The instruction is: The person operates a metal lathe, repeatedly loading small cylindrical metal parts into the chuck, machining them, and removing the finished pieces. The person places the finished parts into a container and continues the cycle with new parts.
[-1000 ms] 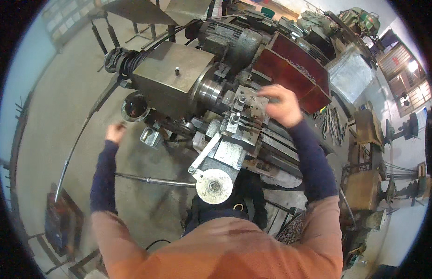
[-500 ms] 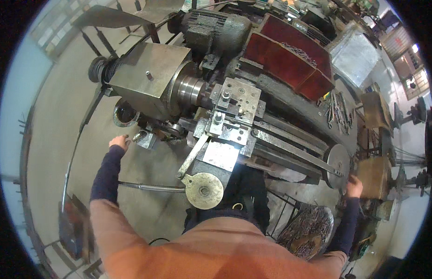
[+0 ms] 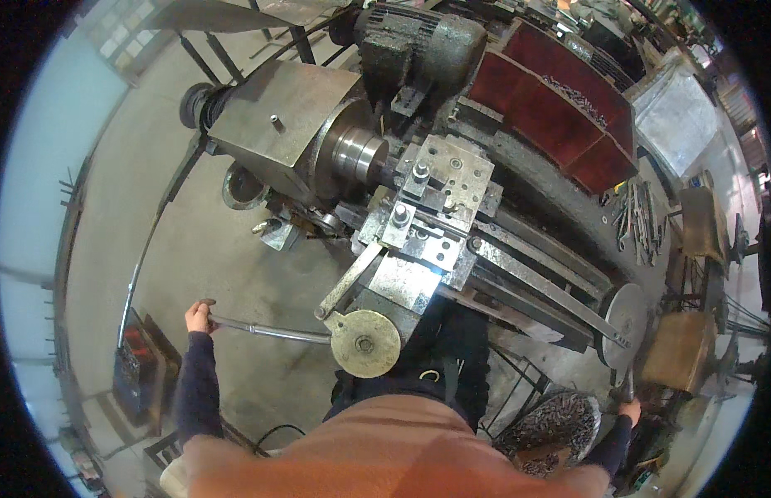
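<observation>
My left hand (image 3: pixel 199 317) is closed round the outer end of a long metal lever (image 3: pixel 269 330). That lever runs to a round brass-coloured disc (image 3: pixel 365 344) at the front of a small lathe. At the far right my right hand (image 3: pixel 630 410) grips a short dark handle (image 3: pixel 627 385) beside a grey handwheel (image 3: pixel 626 325). Between my arms lies the tool slide (image 3: pixel 453 184), with two bolted clamps on top. The shiny round chuck (image 3: pixel 360 155) sits left of it, on the boxy headstock (image 3: pixel 277 116).
A dark motor (image 3: pixel 418 50) stands behind the headstock. Beyond the bed is a red metal tray (image 3: pixel 551 108) with small metal parts. Several wrenches (image 3: pixel 638 220) lie right of it. A container of dark metal pieces (image 3: pixel 559 423) is low at the right, near my right arm.
My left hand has come down from near the metal fitting under the headstock and taken hold of the lever. My right hand has moved lower, onto the handwheel's handle. The view has shifted slightly.
</observation>
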`<move>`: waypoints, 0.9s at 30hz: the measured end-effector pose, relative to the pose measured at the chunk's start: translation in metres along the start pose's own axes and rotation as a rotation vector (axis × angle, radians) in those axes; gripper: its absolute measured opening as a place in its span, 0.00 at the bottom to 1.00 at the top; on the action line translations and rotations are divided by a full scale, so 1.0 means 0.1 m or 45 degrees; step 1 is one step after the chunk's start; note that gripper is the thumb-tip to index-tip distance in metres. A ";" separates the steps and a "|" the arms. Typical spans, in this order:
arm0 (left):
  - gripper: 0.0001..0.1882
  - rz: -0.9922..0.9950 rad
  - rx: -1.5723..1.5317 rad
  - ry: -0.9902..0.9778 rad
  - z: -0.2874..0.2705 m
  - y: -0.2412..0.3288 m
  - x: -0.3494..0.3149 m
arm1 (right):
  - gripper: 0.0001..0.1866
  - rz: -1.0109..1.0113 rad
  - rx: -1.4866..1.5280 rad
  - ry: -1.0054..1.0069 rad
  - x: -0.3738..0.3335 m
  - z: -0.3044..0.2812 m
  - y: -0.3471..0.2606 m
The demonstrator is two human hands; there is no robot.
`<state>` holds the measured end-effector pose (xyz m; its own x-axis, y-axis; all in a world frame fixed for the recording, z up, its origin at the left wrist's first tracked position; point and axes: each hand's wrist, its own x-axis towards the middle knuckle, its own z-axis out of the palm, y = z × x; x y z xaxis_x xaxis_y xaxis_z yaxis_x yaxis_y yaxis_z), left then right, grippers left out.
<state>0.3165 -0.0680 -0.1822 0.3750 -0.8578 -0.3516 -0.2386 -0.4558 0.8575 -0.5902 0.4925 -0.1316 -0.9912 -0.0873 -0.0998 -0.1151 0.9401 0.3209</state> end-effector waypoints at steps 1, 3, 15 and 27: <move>0.14 -0.016 -0.057 0.009 0.00 -0.06 0.00 | 0.19 0.134 0.033 -0.067 -0.13 0.08 -0.01; 0.12 0.068 -0.035 0.107 -0.16 -0.30 0.03 | 0.22 0.185 0.082 -0.088 -0.53 -0.09 -0.29; 0.11 0.134 -0.363 0.146 0.17 -0.02 0.15 | 0.22 0.290 0.432 0.119 -1.24 0.36 -0.40; 0.12 0.243 -0.258 0.155 0.28 0.05 0.25 | 0.20 0.269 0.475 0.136 -1.37 0.23 -0.51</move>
<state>0.3001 -0.0984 -0.1977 0.4484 -0.8828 -0.1397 -0.1361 -0.2219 0.9655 -0.4469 0.4639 -0.1555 -0.9939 0.1048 0.0355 0.1033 0.9938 -0.0406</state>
